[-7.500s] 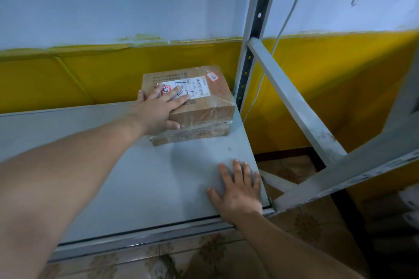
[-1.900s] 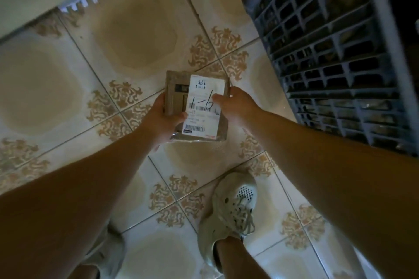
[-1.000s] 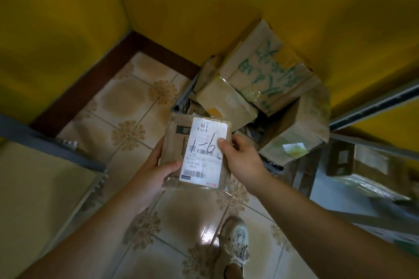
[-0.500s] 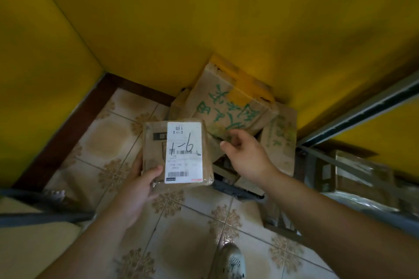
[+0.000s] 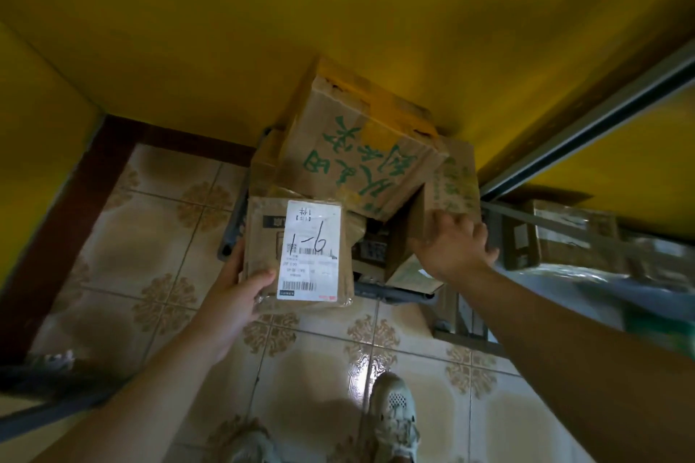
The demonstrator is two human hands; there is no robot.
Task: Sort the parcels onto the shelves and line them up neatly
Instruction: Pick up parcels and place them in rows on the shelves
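Note:
My left hand (image 5: 240,293) grips a small brown parcel (image 5: 263,237) by its left edge; its white label reads "1-6". My right hand (image 5: 455,244) reaches into a pile of cardboard boxes in the corner, fingers over the top edge of a box with green print (image 5: 451,188); whether they clasp it I cannot tell. A large box with green handwriting (image 5: 357,150) lies tilted on top of the pile. The boxes sit in a dark crate (image 5: 391,295) on the tiled floor.
Yellow walls close the corner behind the pile. A metal shelf rail (image 5: 586,124) runs at the right, with wrapped parcels (image 5: 564,237) on a low shelf. A shelf edge (image 5: 37,387) shows at lower left. My shoes (image 5: 395,421) stand on the tiles.
My right hand let go of the labelled parcel and moved right onto the green-printed box in the pile. The left hand alone holds the parcel now. The view has drawn closer to the pile.

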